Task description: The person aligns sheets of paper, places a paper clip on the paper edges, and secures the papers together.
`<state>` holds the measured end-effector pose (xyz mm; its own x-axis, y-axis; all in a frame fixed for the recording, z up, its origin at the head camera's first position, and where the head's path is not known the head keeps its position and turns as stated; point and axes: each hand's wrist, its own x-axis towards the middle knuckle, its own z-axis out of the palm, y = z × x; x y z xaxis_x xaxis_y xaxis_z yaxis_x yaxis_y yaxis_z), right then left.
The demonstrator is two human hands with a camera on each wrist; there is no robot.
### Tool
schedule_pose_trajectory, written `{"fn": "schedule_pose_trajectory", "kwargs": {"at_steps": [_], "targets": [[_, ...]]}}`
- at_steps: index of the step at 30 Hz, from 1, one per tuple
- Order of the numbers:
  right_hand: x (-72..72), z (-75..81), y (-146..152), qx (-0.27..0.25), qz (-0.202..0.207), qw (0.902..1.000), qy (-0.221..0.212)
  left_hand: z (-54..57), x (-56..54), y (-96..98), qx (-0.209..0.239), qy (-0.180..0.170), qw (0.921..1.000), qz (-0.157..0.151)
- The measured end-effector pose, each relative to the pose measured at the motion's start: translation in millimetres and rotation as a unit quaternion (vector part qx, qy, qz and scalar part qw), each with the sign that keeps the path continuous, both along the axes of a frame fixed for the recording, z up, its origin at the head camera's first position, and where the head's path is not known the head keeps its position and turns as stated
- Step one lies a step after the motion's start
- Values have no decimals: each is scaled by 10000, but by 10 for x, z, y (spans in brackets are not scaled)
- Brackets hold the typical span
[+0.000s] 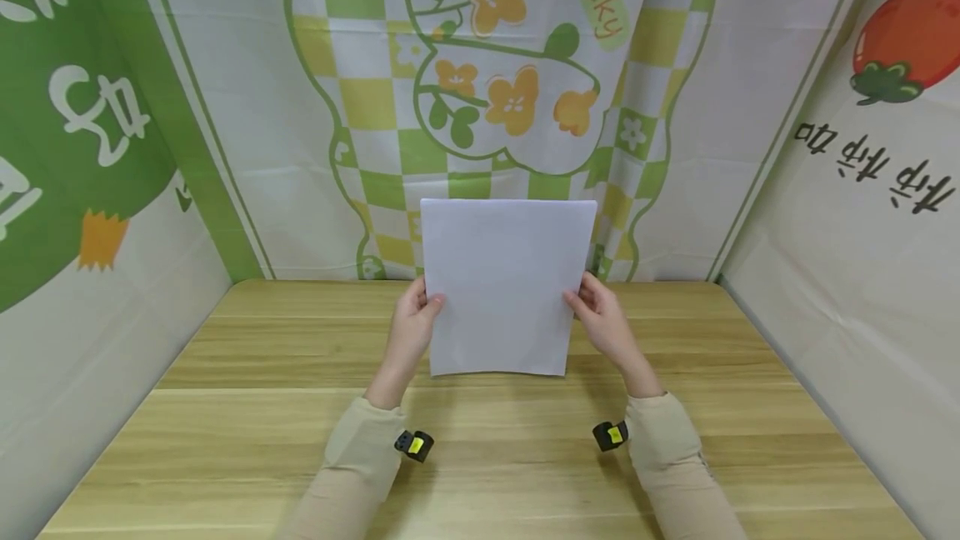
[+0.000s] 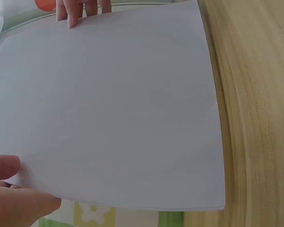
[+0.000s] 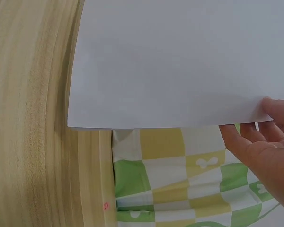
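A stack of blank white paper [image 1: 498, 286] is held up over the table, its broad face toward the head camera. My left hand [image 1: 414, 315] pinches its left edge, thumb on the front and fingers behind. At the opposite edge my right hand [image 1: 602, 319] grips it the same way. In the left wrist view the paper [image 2: 109, 104] shows a few layered sheet edges along its side, with the left thumb [image 2: 4, 167] pressing on it. The right wrist view has the right hand [image 3: 267, 142] with its thumb on the paper [image 3: 170, 66] and fingers underneath.
Beneath the hands lies a wood-grain table [image 1: 495, 473]. A checkered green and yellow curtain [image 1: 382, 123] hangs behind it, with printed cloth walls on the left [image 1: 172, 290] and right [image 1: 847, 273]. Black devices with yellow marks [image 1: 415, 445] sit at both wrists.
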<state>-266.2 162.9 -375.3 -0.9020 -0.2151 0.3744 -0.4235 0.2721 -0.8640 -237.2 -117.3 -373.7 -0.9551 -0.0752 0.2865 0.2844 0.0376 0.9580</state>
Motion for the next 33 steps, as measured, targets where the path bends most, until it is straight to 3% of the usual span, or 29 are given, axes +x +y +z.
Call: {"fn": "schedule_pose_trajectory", "kwargs": {"at_steps": [14, 33], "targets": [[1, 23, -7, -49, -84, 9999, 44, 19, -5, 10, 43, 95, 9999, -82], [-22, 27, 46, -446, -218, 9987, 83, 5, -59, -40, 44, 11, 9999, 149]]}}
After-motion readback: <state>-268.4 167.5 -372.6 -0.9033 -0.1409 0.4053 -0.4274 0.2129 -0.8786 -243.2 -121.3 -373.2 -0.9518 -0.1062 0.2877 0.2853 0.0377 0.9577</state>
